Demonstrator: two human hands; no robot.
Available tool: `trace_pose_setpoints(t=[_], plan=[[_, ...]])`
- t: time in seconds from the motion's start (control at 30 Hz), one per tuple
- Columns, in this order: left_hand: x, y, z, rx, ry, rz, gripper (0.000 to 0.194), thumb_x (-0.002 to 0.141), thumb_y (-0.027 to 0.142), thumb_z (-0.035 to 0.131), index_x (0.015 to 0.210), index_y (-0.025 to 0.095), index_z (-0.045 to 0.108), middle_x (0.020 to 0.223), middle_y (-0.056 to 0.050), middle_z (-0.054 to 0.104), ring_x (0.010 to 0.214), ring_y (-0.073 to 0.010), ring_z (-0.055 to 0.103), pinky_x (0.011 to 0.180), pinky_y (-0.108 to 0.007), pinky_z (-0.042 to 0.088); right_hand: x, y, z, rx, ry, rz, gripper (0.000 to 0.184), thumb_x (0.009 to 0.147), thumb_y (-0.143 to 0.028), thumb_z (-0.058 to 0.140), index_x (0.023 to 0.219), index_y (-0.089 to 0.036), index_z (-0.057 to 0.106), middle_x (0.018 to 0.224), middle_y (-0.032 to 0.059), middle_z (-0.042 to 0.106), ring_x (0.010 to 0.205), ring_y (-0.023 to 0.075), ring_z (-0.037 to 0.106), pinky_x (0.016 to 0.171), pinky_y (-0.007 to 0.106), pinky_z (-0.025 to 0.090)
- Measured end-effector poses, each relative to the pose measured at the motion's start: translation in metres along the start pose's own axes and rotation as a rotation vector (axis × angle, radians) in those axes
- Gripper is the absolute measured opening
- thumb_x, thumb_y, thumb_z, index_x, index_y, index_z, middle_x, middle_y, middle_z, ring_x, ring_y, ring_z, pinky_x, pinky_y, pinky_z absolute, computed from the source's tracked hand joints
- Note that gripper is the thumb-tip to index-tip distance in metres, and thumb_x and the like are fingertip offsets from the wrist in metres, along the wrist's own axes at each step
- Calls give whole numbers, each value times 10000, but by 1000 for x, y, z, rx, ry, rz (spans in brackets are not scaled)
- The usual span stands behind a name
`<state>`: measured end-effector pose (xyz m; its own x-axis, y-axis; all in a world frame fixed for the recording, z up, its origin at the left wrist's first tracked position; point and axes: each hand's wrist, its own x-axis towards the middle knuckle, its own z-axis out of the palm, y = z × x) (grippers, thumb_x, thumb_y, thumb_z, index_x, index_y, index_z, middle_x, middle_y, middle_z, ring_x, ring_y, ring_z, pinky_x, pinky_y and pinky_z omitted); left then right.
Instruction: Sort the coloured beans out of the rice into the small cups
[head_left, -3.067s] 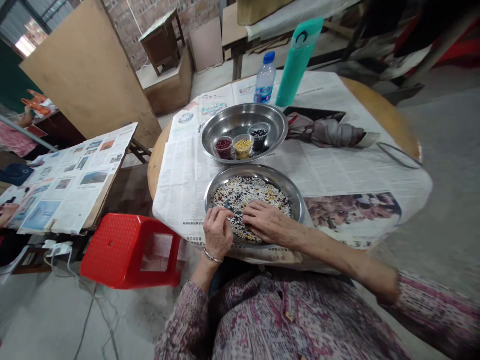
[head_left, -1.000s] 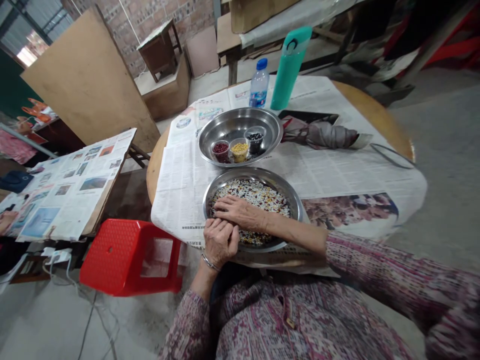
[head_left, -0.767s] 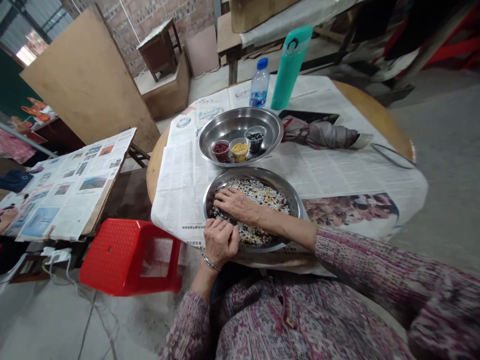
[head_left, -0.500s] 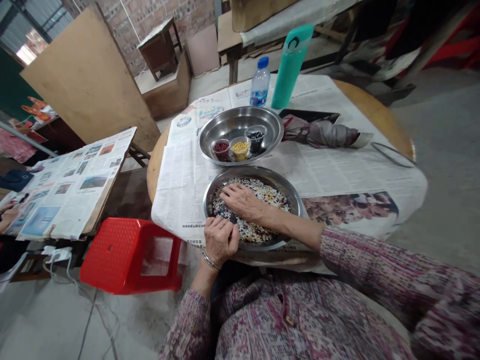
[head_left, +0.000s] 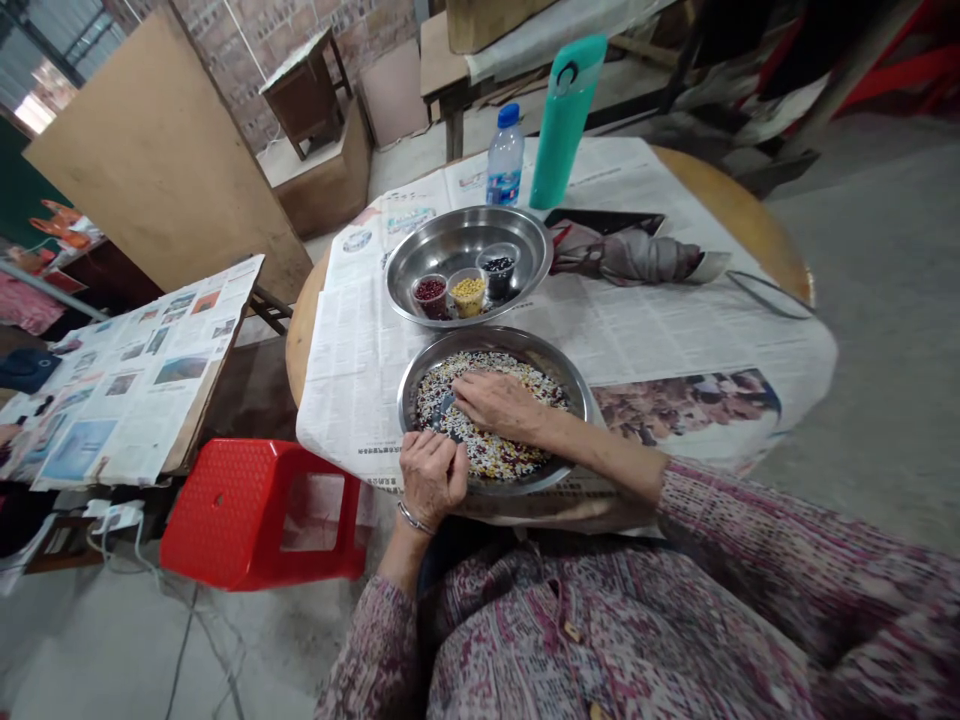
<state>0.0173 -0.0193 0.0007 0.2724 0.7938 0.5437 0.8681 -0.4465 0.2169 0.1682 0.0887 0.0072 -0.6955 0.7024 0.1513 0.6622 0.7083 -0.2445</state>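
Seeds (head_left: 491,455) touch our right hand (head_left: 496,402); our left hand (head_left: 432,474) curls at the bowl (head_left: 576,392)'s near-left edge; we can't tell either grip's hold.

Left hand (head_left: 433,470) loosely fisted, knuckles up, thumb lying along the curled fingers; palm hidden. Left wrist (head_left: 415,517) about straight, short bare forearm below, then patterned sleeve. Right hand (head_left: 496,402) palm down, fingers bent and pointing left, fingertips hidden. Right forearm (head_left: 604,455) bare, slanting across the front of the torso. Hands near each other, not touching; right farther out.
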Motion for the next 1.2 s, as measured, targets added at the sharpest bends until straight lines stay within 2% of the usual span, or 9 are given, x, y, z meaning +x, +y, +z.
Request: trace_pose_setpoints(t=[0.17,0.33,0.53,0.7,0.8,0.93,1.0,1.07,1.2], plan=[[0,0,1,3,16,6,341,953,196,482,616,206,429,583,3,518,630,-151,488,677,-341,310,-6,-9,4,134,-42,-60,165,964,-217,463,933,-149,610,878,75,673,788,174,577,706,278,343],[1,1,0,5,11,10,344,951,198,476,609,206,440,580,-2,523,626,-156,480,669,-351,310,-8,-2,-4,253,66,-49,200,947,-173,458,928,-170,657,895,63,694,866,184,585,800,286,391],[0,0,0,-1,8,9,340,945,194,482,606,207,448,578,1,523,622,-151,484,675,-349,320,0,17,-12,72,93,14,253,928,-150,468,1062,-169,681,1128,103,677,1069,231,552,908,341,407],[0,1,-1,-8,-2,0,339,948,198,479,611,206,443,584,0,526,626,-151,489,680,-349,321,8,15,-10,-94,64,-8,342,944,-161,438,1241,-154,607,1314,133,596,1156,281,508,896,390,401],[0,2,-2,-11,3,-2,339,947,194,481,611,206,438,585,-1,530,630,-151,494,682,-349,321,8,14,-11,-171,37,53,288,955,-199,433,1149,-123,631,1202,167,626,1076,291,536,827,381,395],[1,3,-2,-16,10,-3,339,947,192,485,611,206,438,583,-1,532,627,-151,495,683,-348,321,3,12,-13,-152,21,60,235,958,-208,437,1005,-123,651,987,140,655,925,246,562,761,341,371],[1,3,-2,-16,8,-4,338,946,193,486,611,205,442,581,0,531,625,-150,495,684,-349,323,1,8,-14,-100,60,-27,210,954,-215,461,970,-135,654,963,123,656,911,238,556,767,339,371],[1,2,-1,-14,8,-3,333,943,192,486,612,204,447,581,-1,533,627,-151,499,683,-350,325,2,2,-14,-18,97,-200,171,940,-214,500,967,-151,657,993,108,659,947,233,547,798,339,379],[0,1,0,-28,30,2,320,928,179,481,611,208,454,590,-10,553,645,-159,520,685,-353,338,12,-10,-12,132,59,-539,156,903,-170,548,996,-180,673,1066,76,677,1035,226,530,907,368,381]])
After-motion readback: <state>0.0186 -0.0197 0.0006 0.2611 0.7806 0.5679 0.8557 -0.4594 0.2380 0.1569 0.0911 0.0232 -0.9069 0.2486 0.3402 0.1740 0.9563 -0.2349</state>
